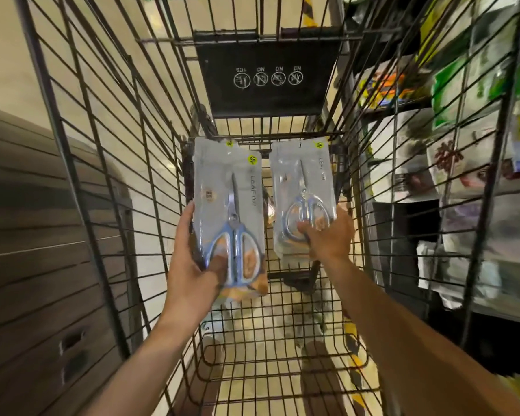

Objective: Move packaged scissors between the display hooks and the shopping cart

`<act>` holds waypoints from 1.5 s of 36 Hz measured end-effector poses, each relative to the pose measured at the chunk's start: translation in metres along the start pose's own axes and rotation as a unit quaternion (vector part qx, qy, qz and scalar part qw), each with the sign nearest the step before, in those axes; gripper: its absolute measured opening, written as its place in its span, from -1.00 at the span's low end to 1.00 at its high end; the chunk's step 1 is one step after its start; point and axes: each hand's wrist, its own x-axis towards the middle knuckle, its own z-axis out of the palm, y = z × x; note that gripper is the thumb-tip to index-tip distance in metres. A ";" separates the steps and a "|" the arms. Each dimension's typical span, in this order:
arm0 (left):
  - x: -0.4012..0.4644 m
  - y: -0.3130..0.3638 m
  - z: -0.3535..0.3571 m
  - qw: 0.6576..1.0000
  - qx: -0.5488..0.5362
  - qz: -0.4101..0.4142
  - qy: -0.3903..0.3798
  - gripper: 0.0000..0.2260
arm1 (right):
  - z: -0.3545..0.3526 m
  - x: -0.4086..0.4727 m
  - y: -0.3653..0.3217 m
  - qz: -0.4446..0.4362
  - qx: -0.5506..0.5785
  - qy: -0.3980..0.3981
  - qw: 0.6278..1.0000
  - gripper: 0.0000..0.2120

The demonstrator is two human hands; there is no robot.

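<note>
- Left hand is gripping the lower end of the left pack; the thumb is lying across the blue scissor handles and the fingers are wrapping the pack's left edge. A second pack's top edge seems to be showing behind it, so this may be a small stack.
- Right hand is clasping the handle end of the right pack, fingers curling over its face.
- Both packs are hanging inside the cart, above its wire floor, tips pointing away from the person, close side by side but apart.
- Shelves of packaged goods are standing just right of the cart; no display hooks are identifiable here.
- Progress, as a judgement: no pack is lying loose on the cart floor. Whether these packs are going down or coming out cannot be told; the transfer is in mid-course either way.
</note>
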 end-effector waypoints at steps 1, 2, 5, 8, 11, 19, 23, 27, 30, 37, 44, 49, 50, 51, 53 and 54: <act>0.000 0.001 0.000 1.000 0.002 0.002 -0.001 -0.28 | -0.001 -0.002 0.001 -0.019 0.000 0.011 1.000 -0.24; 0.001 0.002 0.001 1.000 0.005 0.004 -0.003 -0.28 | -0.002 -0.005 0.001 -0.026 0.002 0.023 0.999 -0.25; 0.002 0.003 0.000 1.000 0.013 0.011 -0.005 -0.28 | -0.005 -0.014 0.001 -0.027 0.045 0.037 0.998 -0.25; 0.003 0.002 -0.003 1.000 0.016 0.016 -0.005 -0.26 | -0.012 -0.027 0.004 -0.010 0.073 0.002 0.997 -0.27; 0.002 0.003 -0.004 1.000 0.018 0.023 -0.009 -0.25 | -0.019 -0.040 0.007 0.005 0.106 -0.049 0.993 -0.27; -0.027 0.030 -0.023 0.999 0.015 0.036 -0.033 -0.24 | -0.040 -0.083 0.000 -0.003 0.239 -0.159 0.958 -0.29; -0.051 0.055 -0.046 0.997 0.033 0.050 -0.056 -0.24 | -0.066 -0.131 -0.015 0.044 0.308 -0.159 0.937 -0.39; -0.090 0.087 -0.077 0.993 0.057 0.074 -0.074 -0.24 | -0.112 -0.204 -0.032 0.022 0.379 -0.172 0.909 -0.41; -0.121 0.114 -0.105 0.987 0.079 0.106 -0.091 -0.22 | -0.154 -0.261 -0.049 0.023 0.422 -0.171 0.890 -0.36; -0.194 0.168 -0.158 0.974 0.092 0.130 -0.162 -0.20 | -0.220 -0.379 -0.068 -0.058 0.416 -0.143 0.896 -0.21; -0.259 0.196 -0.166 0.948 0.104 0.229 -0.194 -0.26 | -0.242 -0.455 -0.050 -0.131 0.412 -0.014 0.902 -0.22; -0.321 0.193 -0.155 0.924 0.092 0.306 -0.209 -0.26 | -0.255 -0.499 -0.022 -0.161 0.447 0.062 0.878 -0.33; -0.333 0.189 -0.152 0.922 0.087 0.313 -0.210 -0.24 | -0.260 -0.509 -0.014 -0.168 0.454 0.074 0.872 -0.35; -0.344 0.184 -0.149 0.921 0.087 0.317 -0.210 -0.22 | -0.265 -0.520 -0.006 -0.173 0.458 0.085 0.868 -0.37; -0.367 0.174 -0.142 0.921 0.080 0.314 -0.216 -0.21 | -0.277 -0.545 0.012 -0.187 0.458 0.110 0.862 -0.39; -0.379 0.169 -0.138 0.921 0.075 0.309 -0.223 -0.20 | -0.283 -0.558 0.021 -0.192 0.462 0.122 0.857 -0.39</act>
